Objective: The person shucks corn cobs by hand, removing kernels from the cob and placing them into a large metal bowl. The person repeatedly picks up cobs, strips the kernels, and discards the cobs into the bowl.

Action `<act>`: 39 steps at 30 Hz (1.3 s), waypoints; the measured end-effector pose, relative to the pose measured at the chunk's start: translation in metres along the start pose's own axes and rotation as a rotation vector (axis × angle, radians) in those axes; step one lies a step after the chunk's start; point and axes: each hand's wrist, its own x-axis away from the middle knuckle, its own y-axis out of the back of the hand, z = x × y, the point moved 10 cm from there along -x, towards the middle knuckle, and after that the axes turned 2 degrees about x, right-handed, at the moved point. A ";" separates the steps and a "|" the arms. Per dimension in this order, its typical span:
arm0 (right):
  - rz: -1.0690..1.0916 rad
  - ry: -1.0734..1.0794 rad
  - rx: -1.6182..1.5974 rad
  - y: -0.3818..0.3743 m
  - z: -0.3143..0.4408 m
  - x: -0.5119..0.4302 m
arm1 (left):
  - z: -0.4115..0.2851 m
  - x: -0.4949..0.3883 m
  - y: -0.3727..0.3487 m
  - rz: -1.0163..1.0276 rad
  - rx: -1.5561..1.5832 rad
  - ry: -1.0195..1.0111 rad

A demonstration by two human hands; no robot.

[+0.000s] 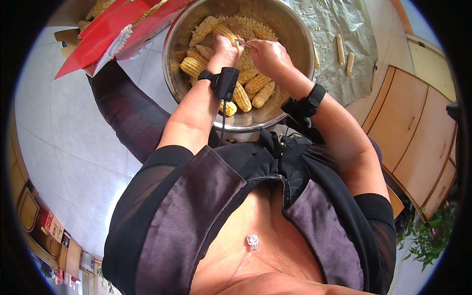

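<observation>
My left hand (226, 49) holds a yellow corn cob (224, 31) above a large stainless-steel basin (172, 55). In my right hand (271, 55) is a thin metal tool (243, 43), its tip against the near end of that cob. My fingers cover the tool's handle, so its exact kind cannot be told. Below my hands, loose corn kernels (247, 61) cover part of the basin's bottom. More whole corn cobs (241, 97) lie in the basin at its near side and along its left side.
A red box (147, 31) with corn in it stands left of the basin. On the right, a crinkled plastic sheet (343, 22) bears stripped cobs (340, 49) and scattered kernels. Wooden cabinets (413, 129) stand further right, near a leafy plant (424, 236).
</observation>
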 end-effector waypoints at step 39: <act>0.079 0.100 0.019 -0.007 -0.002 -0.009 | -0.007 0.006 0.009 -0.041 -0.067 0.005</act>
